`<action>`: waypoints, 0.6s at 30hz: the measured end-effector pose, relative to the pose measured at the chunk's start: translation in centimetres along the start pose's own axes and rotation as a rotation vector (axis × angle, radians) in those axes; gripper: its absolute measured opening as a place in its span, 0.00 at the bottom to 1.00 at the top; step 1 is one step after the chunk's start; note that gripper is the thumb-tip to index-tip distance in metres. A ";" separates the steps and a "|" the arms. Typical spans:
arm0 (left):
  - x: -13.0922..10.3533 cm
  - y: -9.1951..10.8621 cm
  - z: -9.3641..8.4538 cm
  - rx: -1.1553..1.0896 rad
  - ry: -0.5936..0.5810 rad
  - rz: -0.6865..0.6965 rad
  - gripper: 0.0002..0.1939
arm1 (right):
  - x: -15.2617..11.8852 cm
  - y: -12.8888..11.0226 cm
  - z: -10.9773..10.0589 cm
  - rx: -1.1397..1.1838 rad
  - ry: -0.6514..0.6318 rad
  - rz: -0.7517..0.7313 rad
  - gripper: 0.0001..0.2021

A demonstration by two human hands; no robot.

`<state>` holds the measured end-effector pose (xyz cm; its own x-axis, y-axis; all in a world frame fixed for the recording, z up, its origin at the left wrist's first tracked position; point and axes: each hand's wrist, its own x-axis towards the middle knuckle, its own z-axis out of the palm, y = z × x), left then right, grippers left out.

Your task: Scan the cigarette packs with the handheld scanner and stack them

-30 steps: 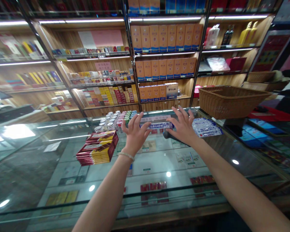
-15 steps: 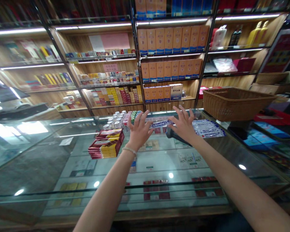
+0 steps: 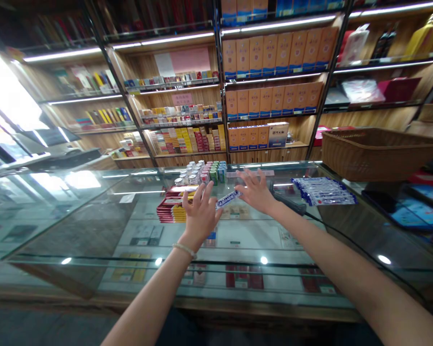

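A slim blue-and-white wrapped stick (image 3: 227, 199) is held by its two ends over the glass counter. My left hand (image 3: 201, 214) pinches its left end, with the other fingers spread. At the right end, my right hand (image 3: 255, 191) grips it between thumb and finger. Just behind my left hand lies a stack of red and yellow packets (image 3: 171, 206). To the right of my right hand, similar blue-and-white sticks (image 3: 323, 191) lie in a pile. A dark handheld device (image 3: 290, 204) with a cable lies partly under my right forearm.
Small jars and tubes (image 3: 202, 172) stand in rows at the counter's back. A wicker basket (image 3: 378, 154) is at the right, beside a blue-printed box (image 3: 418, 204). The glass counter (image 3: 104, 230) displays packs beneath. Stocked shelves line the wall.
Both hands have moved left relative to the counter with the stick, which now slants more. The view has shifted left. The dark device now shows right of my right wrist.
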<state>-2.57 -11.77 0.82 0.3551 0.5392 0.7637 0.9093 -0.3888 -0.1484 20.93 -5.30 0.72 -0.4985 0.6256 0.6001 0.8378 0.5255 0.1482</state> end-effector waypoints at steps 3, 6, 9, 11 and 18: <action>-1.3 0.2 -0.7 0.020 -0.070 -0.049 0.05 | 0.5 -1.4 1.2 0.004 -0.030 -0.037 0.11; -2.2 0.5 -1.1 0.045 -0.114 -0.084 0.05 | 1.0 -2.3 2.4 -0.004 -0.046 -0.062 0.10; -2.8 0.7 -1.2 0.062 -0.142 -0.102 0.06 | 1.3 -2.9 3.4 -0.007 -0.064 -0.101 0.10; -3.1 0.7 -1.1 0.071 -0.156 -0.112 0.06 | 1.4 -3.1 4.0 -0.003 -0.064 -0.117 0.11; -3.5 0.3 -0.7 0.075 -0.168 -0.115 0.07 | 1.6 -3.8 5.1 0.024 -0.039 -0.112 0.12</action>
<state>-3.68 -14.31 -1.48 0.2731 0.6964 0.6637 0.9574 -0.2640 -0.1171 15.84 -3.40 -2.91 -0.5971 0.5840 0.5498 0.7713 0.6064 0.1935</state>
